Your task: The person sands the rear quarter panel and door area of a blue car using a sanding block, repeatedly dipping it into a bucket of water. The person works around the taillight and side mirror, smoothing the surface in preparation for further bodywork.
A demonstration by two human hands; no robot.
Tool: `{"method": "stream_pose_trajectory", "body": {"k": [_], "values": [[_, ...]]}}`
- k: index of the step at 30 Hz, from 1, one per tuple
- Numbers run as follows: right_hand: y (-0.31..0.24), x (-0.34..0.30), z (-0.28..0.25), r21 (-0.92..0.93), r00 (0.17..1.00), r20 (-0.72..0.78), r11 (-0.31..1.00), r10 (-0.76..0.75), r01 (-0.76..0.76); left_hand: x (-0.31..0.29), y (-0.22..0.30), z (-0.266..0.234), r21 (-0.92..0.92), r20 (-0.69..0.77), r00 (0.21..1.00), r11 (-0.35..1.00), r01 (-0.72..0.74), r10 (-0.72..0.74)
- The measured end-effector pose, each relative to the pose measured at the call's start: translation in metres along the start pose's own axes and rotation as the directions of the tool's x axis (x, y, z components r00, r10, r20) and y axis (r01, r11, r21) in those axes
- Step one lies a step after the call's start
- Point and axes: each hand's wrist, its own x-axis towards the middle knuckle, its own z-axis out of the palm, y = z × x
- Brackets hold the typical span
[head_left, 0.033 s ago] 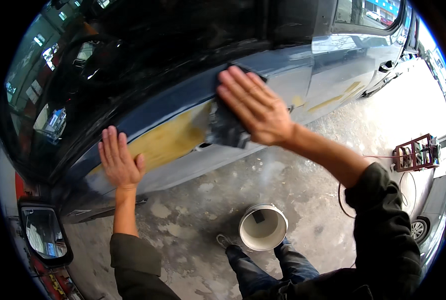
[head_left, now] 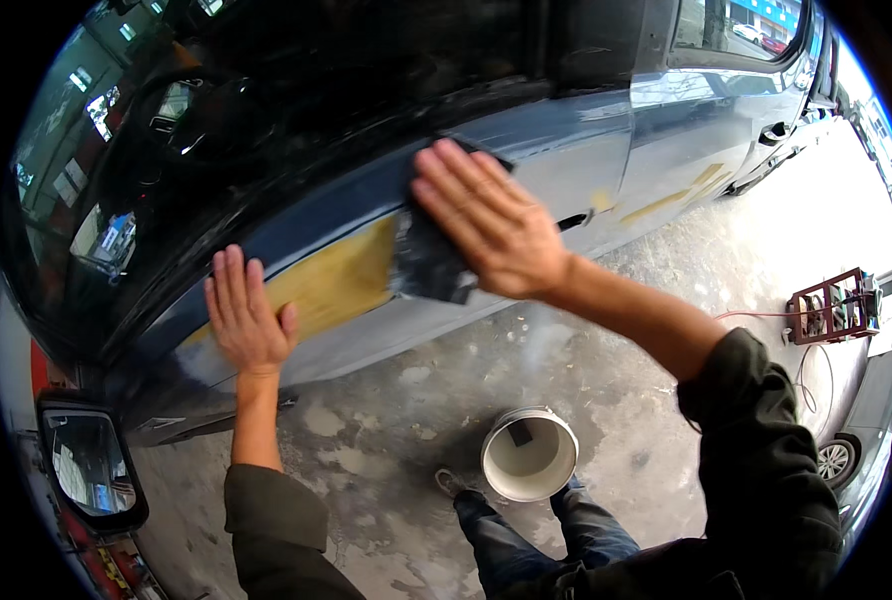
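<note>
My right hand [head_left: 501, 225] holds a dark, wet-looking sheet of sandpaper [head_left: 428, 258] flat against the car door [head_left: 556, 160]. Its fingers are stretched out over the sheet, and its thumb is hidden. Beside the sheet, a yellowish filler patch [head_left: 341, 278] runs along the door below the window. At the left end of this patch, my left hand [head_left: 251, 325] lies flat on the panel, fingers straight and thumb apart, with nothing in it. Grey, dull areas surround the patch.
A white bucket [head_left: 573, 445] with a small dark piece inside stands by my feet on the stained concrete floor. The side mirror [head_left: 91, 470] juts out at lower left. A reddish rack [head_left: 824, 308] with a hose [head_left: 751, 315] and another car [head_left: 871, 430] are at right.
My right hand and the sandpaper have slid a little to the left along the door, uncovering the dark door handle behind them. My left hand has shifted slightly to the right.
</note>
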Motion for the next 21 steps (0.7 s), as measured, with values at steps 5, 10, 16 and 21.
{"method": "stream_pose_trajectory", "body": {"k": [5, 10, 16, 21], "values": [[-0.089, 0.065, 0.035, 0.237, 0.989, 0.063, 0.964, -0.135, 0.117, -0.01, -0.012, 0.003, 0.002, 0.14, 0.99, 1.0, -0.022, 0.022], [-0.006, 0.014, 0.003, -0.025, 0.975, 0.177, 0.99, -0.132, 0.139, -0.068, -0.086, -0.028, -0.091, 0.031, 0.989, 0.985, 0.147, -0.145], [-0.076, 0.04, 0.025, -0.064, 1.0, 0.008, 0.998, -0.015, 0.016, -0.156, -0.159, -0.053, -0.022, 0.101, 0.957, 0.961, 0.274, -0.271], [-0.225, 0.152, 0.088, 0.077, 0.982, 0.117, 0.987, -0.148, 0.139, -0.154, -0.149, -0.053, -0.077, 0.149, 0.944, 0.949, 0.307, -0.293]]}}
